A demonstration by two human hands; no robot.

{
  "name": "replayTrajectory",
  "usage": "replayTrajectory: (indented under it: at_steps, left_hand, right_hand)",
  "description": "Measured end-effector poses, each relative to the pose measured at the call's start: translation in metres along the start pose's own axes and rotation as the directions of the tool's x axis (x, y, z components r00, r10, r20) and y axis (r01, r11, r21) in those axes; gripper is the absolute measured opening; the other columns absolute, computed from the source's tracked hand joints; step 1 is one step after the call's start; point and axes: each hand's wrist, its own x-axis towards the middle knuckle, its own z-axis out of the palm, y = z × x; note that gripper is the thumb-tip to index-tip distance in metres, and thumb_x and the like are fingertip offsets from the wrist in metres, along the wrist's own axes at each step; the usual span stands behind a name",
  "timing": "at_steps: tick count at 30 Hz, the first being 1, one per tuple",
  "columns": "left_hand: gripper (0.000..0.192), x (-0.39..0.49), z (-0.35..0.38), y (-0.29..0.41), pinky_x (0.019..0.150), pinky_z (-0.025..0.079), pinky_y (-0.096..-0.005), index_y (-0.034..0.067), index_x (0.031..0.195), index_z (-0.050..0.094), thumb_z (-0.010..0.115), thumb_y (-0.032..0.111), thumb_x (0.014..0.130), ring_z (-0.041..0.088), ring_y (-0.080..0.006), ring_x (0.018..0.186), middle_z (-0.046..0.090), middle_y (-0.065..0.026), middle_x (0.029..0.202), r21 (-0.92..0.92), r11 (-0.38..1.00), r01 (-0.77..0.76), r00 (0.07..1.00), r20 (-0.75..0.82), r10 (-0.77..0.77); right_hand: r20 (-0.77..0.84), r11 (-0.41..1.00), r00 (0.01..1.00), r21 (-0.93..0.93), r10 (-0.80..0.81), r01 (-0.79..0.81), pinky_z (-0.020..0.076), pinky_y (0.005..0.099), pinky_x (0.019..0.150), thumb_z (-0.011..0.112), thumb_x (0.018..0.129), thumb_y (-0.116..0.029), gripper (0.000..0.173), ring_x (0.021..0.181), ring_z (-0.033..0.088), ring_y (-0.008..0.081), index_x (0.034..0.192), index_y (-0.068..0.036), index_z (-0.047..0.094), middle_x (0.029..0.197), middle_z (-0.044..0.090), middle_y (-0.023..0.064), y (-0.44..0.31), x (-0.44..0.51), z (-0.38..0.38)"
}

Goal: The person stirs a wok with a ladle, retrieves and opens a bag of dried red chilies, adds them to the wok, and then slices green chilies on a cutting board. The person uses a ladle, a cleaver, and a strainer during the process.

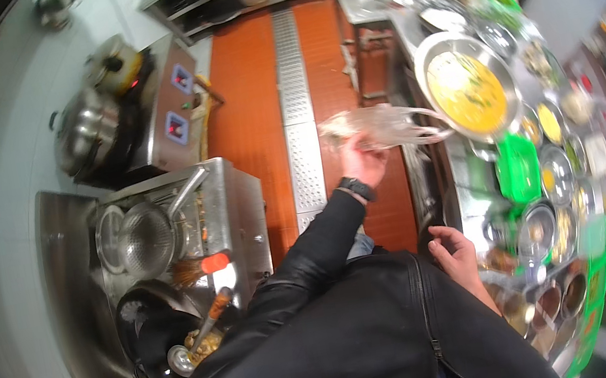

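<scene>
My left hand (365, 163) reaches out over the floor and grips a clear plastic bag with loop handles (388, 125), which is blurred. The handles trail toward a steel bowl of yellow, egg-like liquid with green bits (467, 92); I cannot tell whether they touch it. Low on the right, by the counter's near edge, my right hand (457, 256) has its fingers loosely bent and holds nothing. A bright green plastic basket (519, 168) sits on the steel counter (468, 185) beyond it.
Several ingredient bowls crowd the right counter. On the left stand a stove with a perforated ladle strainer (146, 239), a wok (146, 311), a steel ladle (181, 359) and a bamboo brush (202, 267). Further off are pots (89, 131). A metal drain grate (294, 100) runs along the red floor.
</scene>
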Motion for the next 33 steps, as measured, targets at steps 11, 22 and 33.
replayTrajectory:
  at_steps: [11, 22, 33]
  left_hand:
    - [0.031, 0.123, 0.065, 0.072, 0.089, 0.052, -0.0391, 0.001, 0.117, 0.055, 0.053, 0.017, 0.091, 0.063, -0.0268, 0.099, 0.064, -0.0125, 0.108, 0.141, 0.968, 0.206, 0.94, 0.246, -0.236]
    - [0.016, 0.316, 0.176, 0.248, 0.072, 0.046, -0.0295, 0.015, 0.102, 0.061, 0.056, 0.029, 0.096, 0.057, -0.0122, 0.079, 0.064, 0.0002, 0.095, 0.588, 0.769, 0.249, 0.964, -0.076, -0.254]
    - [0.017, 0.485, 0.04, 0.491, 0.048, 0.039, -0.0262, 0.009, 0.094, 0.062, 0.061, 0.026, 0.093, 0.049, -0.0107, 0.054, 0.057, 0.0003, 0.07, 0.896, 0.317, 0.312, 0.913, -0.375, 0.161]
  right_hand:
    - [-0.09, 0.925, 0.962, 0.264, -0.259, 0.274, 0.0474, 0.0187, 0.063, 0.065, 0.091, -0.005, 0.045, 0.086, 0.06, 0.0092, 0.13, 0.001, 0.044, 0.111, 0.061, 0.0085, -0.089, 0.271, 0.102]
    - [-0.112, 0.937, 0.982, 0.299, -0.155, 0.182, 0.0459, 0.0214, 0.055, 0.065, 0.091, -0.008, 0.024, 0.065, 0.056, 0.0076, 0.112, -0.001, 0.058, 0.096, 0.064, 0.0064, -0.177, 0.568, 0.174]
    - [-0.288, 0.968, 0.933, 0.059, -0.216, 0.242, 0.0431, 0.0233, 0.05, 0.066, 0.089, -0.009, 0.014, 0.055, 0.052, 0.0077, 0.096, 0.004, 0.065, 0.075, 0.062, 0.0041, -0.269, 0.816, 0.194]
